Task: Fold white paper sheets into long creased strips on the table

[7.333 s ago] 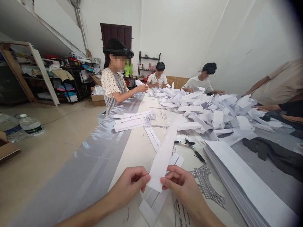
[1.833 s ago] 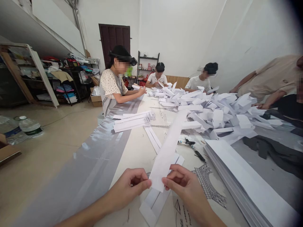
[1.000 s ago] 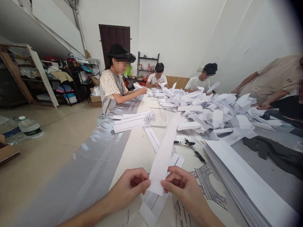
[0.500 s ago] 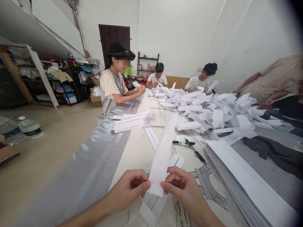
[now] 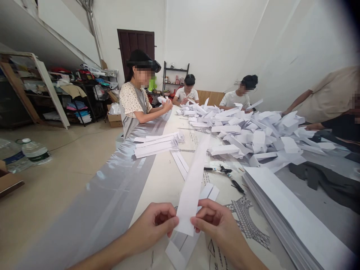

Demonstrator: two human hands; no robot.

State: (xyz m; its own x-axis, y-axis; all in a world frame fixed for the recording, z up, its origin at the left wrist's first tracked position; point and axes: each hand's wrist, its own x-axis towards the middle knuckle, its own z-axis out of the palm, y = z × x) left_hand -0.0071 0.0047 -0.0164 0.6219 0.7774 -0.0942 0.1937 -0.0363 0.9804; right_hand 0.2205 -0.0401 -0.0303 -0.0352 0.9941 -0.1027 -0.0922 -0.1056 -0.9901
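Note:
A long white paper strip (image 5: 191,187) stands tilted up and away from me, its lower end between my two hands. My left hand (image 5: 160,223) pinches its left edge between thumb and fingers. On the opposite edge, my right hand (image 5: 212,219) has the same kind of pinch. Beneath the strip lies another folded paper strip (image 5: 176,255) on the table, partly hidden by my hands. Farther up, a bundle of folded strips (image 5: 156,146) rests near the cloth's pale border.
A big heap of folded papers (image 5: 253,131) covers the table's far right. Two pens (image 5: 236,183) lie beside a thick paper stack (image 5: 292,217). Dark cloth (image 5: 326,183) sits behind the stack. Several people are around the table, one person (image 5: 140,97) at left handling paper.
The upper end of the strip in my hands has shifted slightly left; my hands hold nearly still. At right, a co-worker's arm has moved toward the paper heap.

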